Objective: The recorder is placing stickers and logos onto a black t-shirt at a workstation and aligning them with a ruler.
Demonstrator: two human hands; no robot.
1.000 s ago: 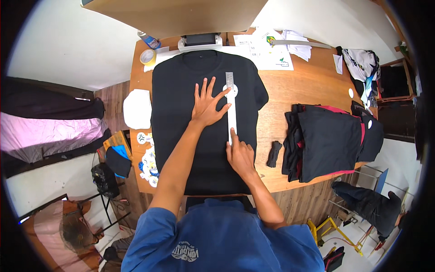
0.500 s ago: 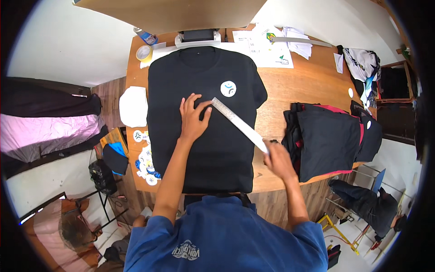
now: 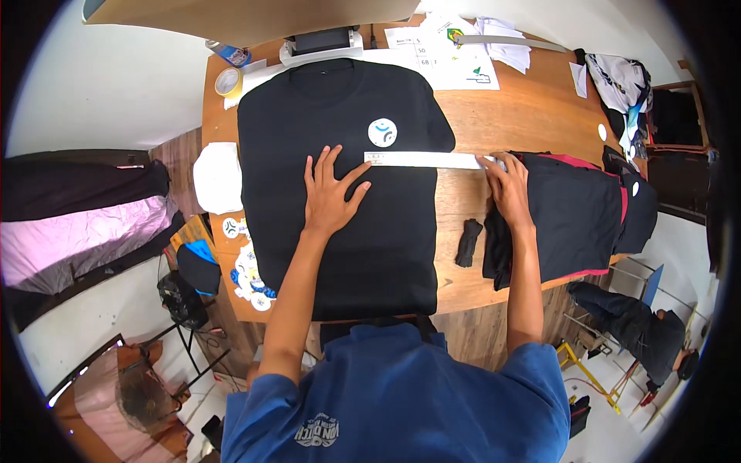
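Observation:
A black T-shirt (image 3: 340,255) lies flat and folded on the wooden table. On the chest, at the upper right, sits a round white patch (image 3: 382,133) with blue and dark curved marks. Just below it a white ruler (image 3: 424,160) lies level across the shirt, its right part reaching past the shirt's edge. My left hand (image 3: 332,193) rests on the cloth with fingers spread, the index fingertip at the ruler's left end. My right hand (image 3: 509,189) grips the ruler's right end between thumb and fingers.
A stack of black garments with red trim (image 3: 575,216) lies at right, with a small dark rolled item (image 3: 468,243) beside it. Round stickers (image 3: 247,270) and white sheets (image 3: 218,177) lie at left. Tape (image 3: 228,82), a spray can (image 3: 230,53) and papers (image 3: 444,58) stand or lie behind.
The ruler has swung from slanting to level below the patch, my right hand moving up with it. The dark rolled item has come into sight. The whole view has shifted slightly.

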